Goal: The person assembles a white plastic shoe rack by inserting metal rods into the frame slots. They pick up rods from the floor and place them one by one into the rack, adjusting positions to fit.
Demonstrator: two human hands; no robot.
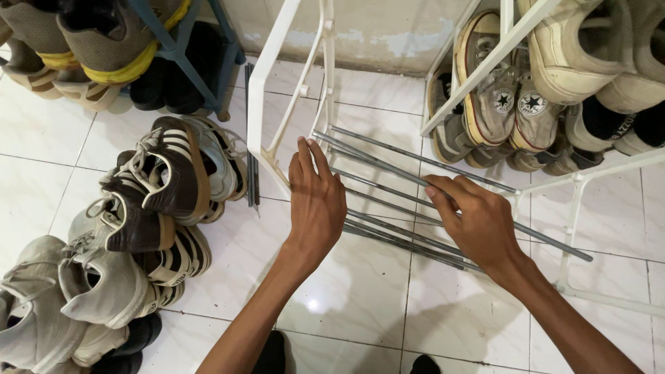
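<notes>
White tile floor [360,291] | metal rods [388,201] run upper-left to lower-right | left hand [315,201] flat, released | right hand [478,218] grasping rod

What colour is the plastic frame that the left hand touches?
White; the frame under the left hand shows best in the head view.

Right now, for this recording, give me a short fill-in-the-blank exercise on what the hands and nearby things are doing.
1. Both hands rest on a bundle of grey metal ____ lying across the tiled floor.
2. The left hand has its fingertips at the white plastic ____ panel that the rods run into.
3. The right hand lies on the rods near a rack holding ____.
4. The pile of shoes sits on the person's ____ side.

Missing words: rods; frame; shoes; left
</notes>
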